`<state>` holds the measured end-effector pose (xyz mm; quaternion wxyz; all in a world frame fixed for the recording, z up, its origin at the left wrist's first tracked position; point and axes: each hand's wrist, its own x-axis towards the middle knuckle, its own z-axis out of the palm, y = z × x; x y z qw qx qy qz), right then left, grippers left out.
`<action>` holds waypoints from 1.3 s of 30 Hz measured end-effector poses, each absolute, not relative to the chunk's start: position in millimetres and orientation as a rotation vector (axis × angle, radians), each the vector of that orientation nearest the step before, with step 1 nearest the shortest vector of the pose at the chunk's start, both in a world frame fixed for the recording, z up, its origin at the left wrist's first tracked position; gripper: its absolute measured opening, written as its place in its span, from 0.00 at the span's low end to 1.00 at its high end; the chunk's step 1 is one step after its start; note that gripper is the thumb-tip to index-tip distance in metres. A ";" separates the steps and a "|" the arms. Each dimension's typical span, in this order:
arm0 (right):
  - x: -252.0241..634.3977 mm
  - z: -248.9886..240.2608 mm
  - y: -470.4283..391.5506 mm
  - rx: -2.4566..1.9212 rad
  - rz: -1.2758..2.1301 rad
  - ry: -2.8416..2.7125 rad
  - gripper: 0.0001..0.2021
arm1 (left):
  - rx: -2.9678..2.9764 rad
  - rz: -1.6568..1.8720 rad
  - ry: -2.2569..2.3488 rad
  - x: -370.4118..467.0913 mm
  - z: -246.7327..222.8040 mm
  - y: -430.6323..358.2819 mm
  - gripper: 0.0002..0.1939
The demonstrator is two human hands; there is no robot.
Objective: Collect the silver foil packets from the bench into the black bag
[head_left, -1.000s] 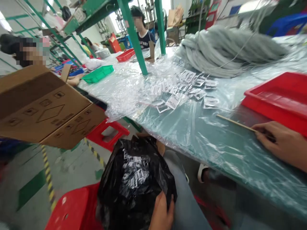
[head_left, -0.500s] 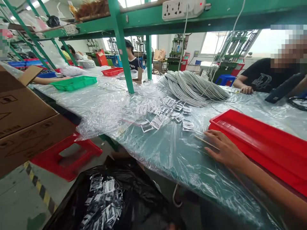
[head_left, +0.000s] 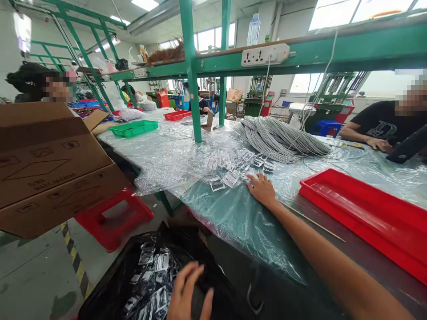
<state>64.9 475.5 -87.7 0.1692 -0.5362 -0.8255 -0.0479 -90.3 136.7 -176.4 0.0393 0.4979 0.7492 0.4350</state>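
Observation:
My right hand (head_left: 262, 189) lies on the plastic-covered table, its fingers spread over the near edge of a loose group of small printed packets (head_left: 230, 178). A packet is partly hidden under its fingertips. My left hand (head_left: 190, 293) is held above a black plastic bag (head_left: 113, 271), fingers apart and slightly blurred, with nothing seen in it. Inside the bag are many similar small packets (head_left: 162, 262). Beside my right forearm rests a thin wooden stick (head_left: 313, 222).
A long red tray (head_left: 363, 213) stands at right, and a coil of grey cable (head_left: 283, 140) behind the packets. At left are a cardboard box (head_left: 50, 164) and a red stool (head_left: 113, 213). Crumpled clear plastic (head_left: 163, 173) covers the table's left part. Co-workers sit around the table.
My right hand has moved left from beside the red tray onto the packets, leaving the stick on the table. My left hand has come into view over the bag. The camera view has shifted.

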 end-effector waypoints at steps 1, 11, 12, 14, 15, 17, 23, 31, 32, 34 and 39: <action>66.8 -89.4 470.0 -1.508 -0.161 -2.343 0.22 | 1.624 1.375 2.306 -94.7 -153.9 168.6 0.21; 93.6 -79.1 414.1 -1.361 -0.035 -2.301 0.20 | 2.136 0.704 2.345 -88.5 -66.8 394.1 0.22; 98.0 -75.3 407.9 -1.329 0.035 -2.275 0.20 | 2.211 0.719 2.292 -86.6 -72.2 387.0 0.19; 104.7 -65.6 393.8 -1.212 0.160 -2.200 0.21 | 2.301 0.748 2.201 -84.6 -80.1 364.5 0.16; 106.3 -60.0 385.3 -1.131 0.219 -2.163 0.22 | 2.327 0.759 2.166 -85.2 -82.6 350.7 0.15; 104.7 -48.5 363.4 -0.990 0.404 -2.085 0.22 | 2.337 0.828 2.132 -90.5 -86.5 317.9 0.15; 37.7 -48.4 266.8 -0.646 1.585 -1.648 0.21 | 1.738 1.685 2.476 -129.0 -127.4 165.8 0.19; -126.4 -179.4 188.8 -0.561 1.669 -1.862 0.25 | 0.823 0.913 2.988 -214.2 -245.9 40.9 0.28; -125.9 -185.2 194.3 -0.537 1.523 -1.990 0.27 | 0.820 0.839 3.009 -221.1 -253.7 40.2 0.29; -109.3 -175.8 214.2 -0.438 1.255 -2.163 0.30 | 0.962 0.848 3.034 -229.5 -255.9 47.6 0.28; -41.5 -74.8 322.0 -0.475 0.663 -2.274 0.25 | 1.438 1.262 2.894 -215.5 -183.4 137.6 0.28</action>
